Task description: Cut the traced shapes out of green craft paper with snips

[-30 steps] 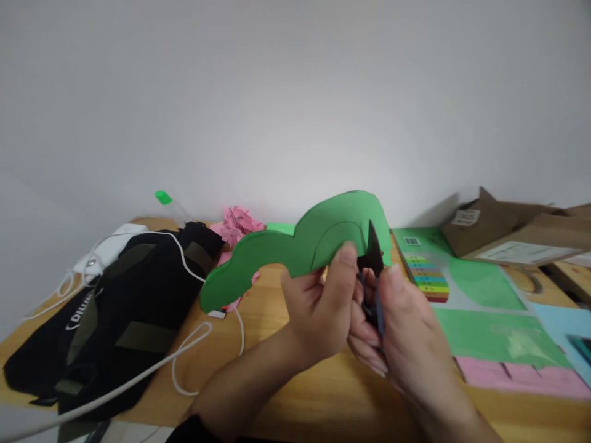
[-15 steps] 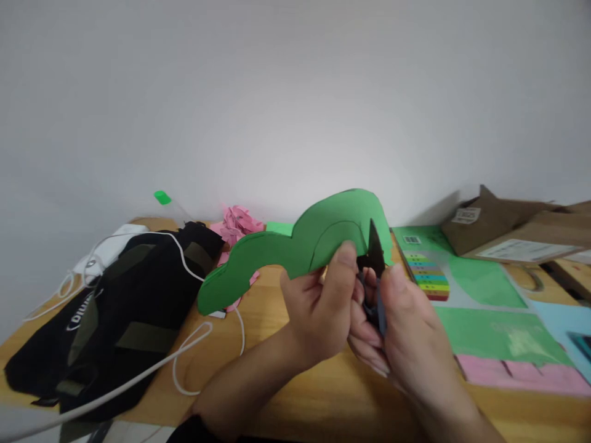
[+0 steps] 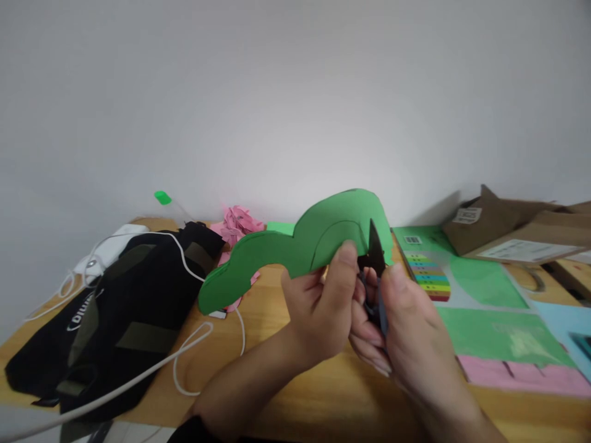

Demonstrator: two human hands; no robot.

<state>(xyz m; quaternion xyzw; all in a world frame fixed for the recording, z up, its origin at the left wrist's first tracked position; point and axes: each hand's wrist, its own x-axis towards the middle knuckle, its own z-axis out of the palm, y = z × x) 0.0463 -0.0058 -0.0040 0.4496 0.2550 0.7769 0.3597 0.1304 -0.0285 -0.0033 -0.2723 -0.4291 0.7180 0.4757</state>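
A curvy green paper shape (image 3: 323, 234) with a dark curved line drawn on it is raised above the wooden table. My left hand (image 3: 323, 307) pinches its lower edge, thumb in front. My right hand (image 3: 406, 326) is wrapped round the handles of a pair of scissors (image 3: 376, 249), whose dark blade points up in front of the paper near its right end. The other blade is hard to make out. My two hands nearly touch.
A black bag (image 3: 133, 307) and a white cable (image 3: 138, 375) lie on the left. Crumpled pink paper (image 3: 240, 221) sits near the wall. On the right are colored strips (image 3: 429, 277), green sheets (image 3: 503, 332), pink paper (image 3: 526, 374) and a brown cardboard package (image 3: 526, 227).
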